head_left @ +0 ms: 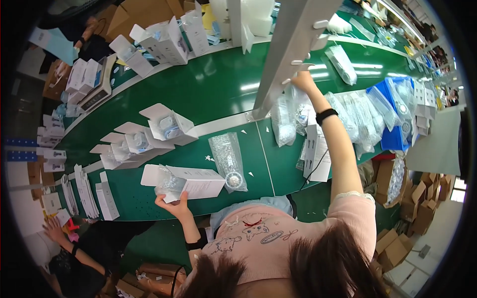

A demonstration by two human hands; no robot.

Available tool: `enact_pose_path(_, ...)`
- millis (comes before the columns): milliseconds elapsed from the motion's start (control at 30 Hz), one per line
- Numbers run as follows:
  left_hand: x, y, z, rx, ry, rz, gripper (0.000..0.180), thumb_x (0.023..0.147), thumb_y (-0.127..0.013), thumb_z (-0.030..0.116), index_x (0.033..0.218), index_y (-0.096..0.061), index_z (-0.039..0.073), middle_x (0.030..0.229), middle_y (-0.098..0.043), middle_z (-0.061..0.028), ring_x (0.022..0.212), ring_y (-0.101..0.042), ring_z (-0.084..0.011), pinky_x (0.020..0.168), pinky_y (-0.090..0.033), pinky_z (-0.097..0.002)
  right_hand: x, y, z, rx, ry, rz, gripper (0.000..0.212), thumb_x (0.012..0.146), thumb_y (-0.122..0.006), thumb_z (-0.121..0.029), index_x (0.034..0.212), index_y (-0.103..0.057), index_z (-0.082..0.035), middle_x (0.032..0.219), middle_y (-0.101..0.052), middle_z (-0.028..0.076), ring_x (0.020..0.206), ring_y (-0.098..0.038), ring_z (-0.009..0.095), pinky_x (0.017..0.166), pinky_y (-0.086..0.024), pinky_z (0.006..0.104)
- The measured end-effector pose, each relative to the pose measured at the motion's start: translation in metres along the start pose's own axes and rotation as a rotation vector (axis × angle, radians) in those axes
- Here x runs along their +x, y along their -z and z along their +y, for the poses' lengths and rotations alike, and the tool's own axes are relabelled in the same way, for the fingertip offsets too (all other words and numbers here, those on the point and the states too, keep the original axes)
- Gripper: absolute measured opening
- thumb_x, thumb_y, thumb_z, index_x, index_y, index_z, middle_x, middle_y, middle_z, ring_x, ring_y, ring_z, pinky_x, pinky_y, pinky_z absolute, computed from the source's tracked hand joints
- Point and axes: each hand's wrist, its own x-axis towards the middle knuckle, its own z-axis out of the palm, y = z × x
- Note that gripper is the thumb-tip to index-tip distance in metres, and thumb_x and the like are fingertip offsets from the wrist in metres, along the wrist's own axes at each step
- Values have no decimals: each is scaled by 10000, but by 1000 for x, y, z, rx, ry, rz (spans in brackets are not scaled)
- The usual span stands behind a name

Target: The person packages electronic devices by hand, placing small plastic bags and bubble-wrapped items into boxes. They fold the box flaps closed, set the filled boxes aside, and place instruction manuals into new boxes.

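The head view looks down on a long green desk (213, 89) with a pale dividing strip running along it. The person's left hand (174, 204) is closed on the near edge of a white rectangular cardboard carton (191, 182), fingers curled under and thumb on top. That pins the carton flat at the desk's near edge with its open end flap turned away, seemingly so it can be filled. A crumpled clear plastic bag (168, 182) sits at that open end of the carton.

Just right of the carton lies a clear bubble-wrap pouch with a round part inside (228, 161), within easy reach. Beyond the carton, toward the dividing strip, stand three open white cartons with blue-and-clear contents (141, 136), flaps up, lined in a row as though waiting to be closed.

The right hand (304, 82) is stretched far from the carton, up and to the right, its fingers closed into a hanging bunch of clear plastic bags (293, 111) beside a grey slanted metal post (288, 49); the grip looks like a pinch on one bag. Further right of the post lie more bagged parts and a blue plastic bin (392, 114). Left of the carton, flat white folded cartons (87, 191) are stacked on edge, and another person's hand (52, 229) works nearby.
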Motion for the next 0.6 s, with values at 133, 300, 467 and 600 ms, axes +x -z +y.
enact_pose_path(133,8,2,-3,-58,27,-19,606,615,-734,27,1018,-288,109,1121,-343,-109,1049,-403,-247,915,-331,-367,-85,-17,-43,-63,-186,-296,786,668,-623,-250,1320,-224,-69,1128,-437,337,1067,-461,387,905,-379,392)
enact_pose_path(300,18,-5,8,153,-292,-154,638,580,-772,58,976,-274,104,1175,-337,-157,1073,-404,-284,927,-316,-379,-131,-34,-55,122,-239,-383,694,692,-609,-218,1291,-300,-55,1126,-472,295,1064,-462,389,917,-367,385)
enact_pose_path(467,17,4,2,317,-374,-252,704,524,-818,109,950,-257,95,1231,-310,-213,1098,-390,-314,942,-293,-391,-103,-14,-34,-557,-152,-449,490,736,-571,-184,1191,-435,-62,1197,-457,228,1072,-469,365,883,-396,398)
enact_pose_path(600,9,2,9,381,-277,-228,694,522,-826,143,928,-266,85,1270,-298,-238,1133,-374,-344,938,-301,-406,-106,-35,32,-592,-168,-34,200,784,-472,-123,948,-578,-82,1000,-575,138,920,-553,349,765,-461,458)
